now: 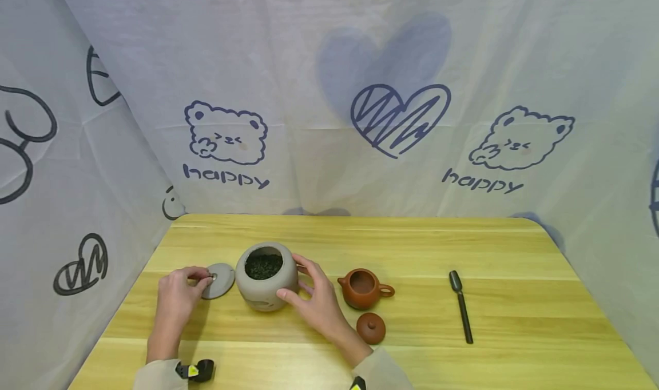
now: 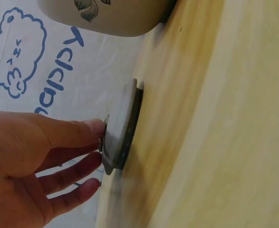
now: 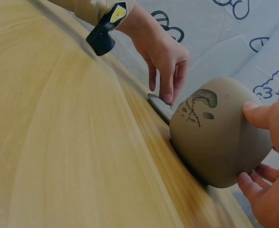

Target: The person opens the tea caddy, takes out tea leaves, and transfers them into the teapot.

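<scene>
A round grey tea canister (image 1: 252,293) with a painted leaf stands uncovered, dark loose tea leaves (image 1: 264,266) inside it. My right hand (image 1: 320,303) grips its right side, thumb at the front and fingers round the back. To the left, the canister's flat grey lid (image 1: 222,281) lies at the tabletop. My left hand (image 1: 177,293) pinches the small knob on top of that lid between thumb and fingers, as the left wrist view shows close up. In the right wrist view the painted plant faces the camera on the canister (image 3: 210,137).
Right of the canister sits a small brown clay teapot (image 1: 362,298), uncovered, its spout toward the canister. Its round lid (image 1: 370,328) lies in front, close to my right forearm. A dark tea scoop (image 1: 461,307) lies farther right on the wooden table (image 1: 525,298). A printed cloth (image 1: 309,121) hangs behind.
</scene>
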`<action>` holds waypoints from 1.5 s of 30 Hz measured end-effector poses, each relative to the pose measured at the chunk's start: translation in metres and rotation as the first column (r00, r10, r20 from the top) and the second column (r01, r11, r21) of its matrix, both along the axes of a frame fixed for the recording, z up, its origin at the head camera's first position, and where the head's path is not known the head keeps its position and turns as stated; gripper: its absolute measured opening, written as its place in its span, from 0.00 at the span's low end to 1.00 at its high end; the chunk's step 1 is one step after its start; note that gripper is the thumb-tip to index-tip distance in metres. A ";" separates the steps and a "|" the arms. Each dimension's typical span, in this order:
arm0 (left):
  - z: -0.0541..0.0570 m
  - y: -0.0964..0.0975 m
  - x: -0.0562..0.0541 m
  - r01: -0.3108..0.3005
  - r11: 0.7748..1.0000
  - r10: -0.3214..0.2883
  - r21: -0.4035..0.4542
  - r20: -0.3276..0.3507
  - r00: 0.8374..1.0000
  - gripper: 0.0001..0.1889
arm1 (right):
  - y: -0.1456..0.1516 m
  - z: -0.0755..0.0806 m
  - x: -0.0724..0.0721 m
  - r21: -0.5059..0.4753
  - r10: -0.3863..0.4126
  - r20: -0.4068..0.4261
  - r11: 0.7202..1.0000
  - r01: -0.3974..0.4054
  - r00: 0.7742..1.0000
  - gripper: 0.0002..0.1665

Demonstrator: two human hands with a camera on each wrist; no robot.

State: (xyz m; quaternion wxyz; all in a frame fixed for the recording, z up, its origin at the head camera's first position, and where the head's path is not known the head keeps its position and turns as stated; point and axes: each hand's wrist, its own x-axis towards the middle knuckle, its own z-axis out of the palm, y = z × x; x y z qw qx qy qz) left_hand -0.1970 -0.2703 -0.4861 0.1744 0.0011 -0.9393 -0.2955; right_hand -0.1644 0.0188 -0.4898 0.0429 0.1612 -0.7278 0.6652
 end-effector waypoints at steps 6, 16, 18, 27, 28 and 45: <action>0.004 0.000 0.000 0.066 0.995 -0.065 0.079 -0.020 0.998 0.07 | 0.001 -0.011 -0.006 0.007 0.017 0.008 1.000 -0.017 1.000 0.41; 0.017 0.002 0.004 0.181 0.944 -0.198 0.277 0.036 0.980 0.13 | 0.013 0.004 -0.006 0.023 -0.001 0.011 1.000 0.001 1.000 0.33; 0.016 0.003 0.006 0.192 0.929 -0.216 0.316 0.041 0.976 0.14 | 0.018 0.011 -0.005 0.013 -0.008 0.011 1.000 0.008 1.000 0.30; 0.010 0.010 0.011 0.329 0.735 -0.376 0.593 -0.046 0.925 0.22 | 0.051 0.035 0.010 -0.034 -0.035 -0.034 0.999 0.034 0.999 0.17; 0.010 0.012 0.011 0.345 0.724 -0.388 0.597 -0.061 0.920 0.23 | 0.055 0.036 0.012 -0.031 -0.041 -0.044 0.999 0.039 0.998 0.16; -0.007 0.030 0.006 0.482 0.548 -0.613 0.684 -0.063 0.787 0.41 | 0.137 0.029 0.038 0.031 -0.236 -0.149 0.970 0.243 0.960 0.17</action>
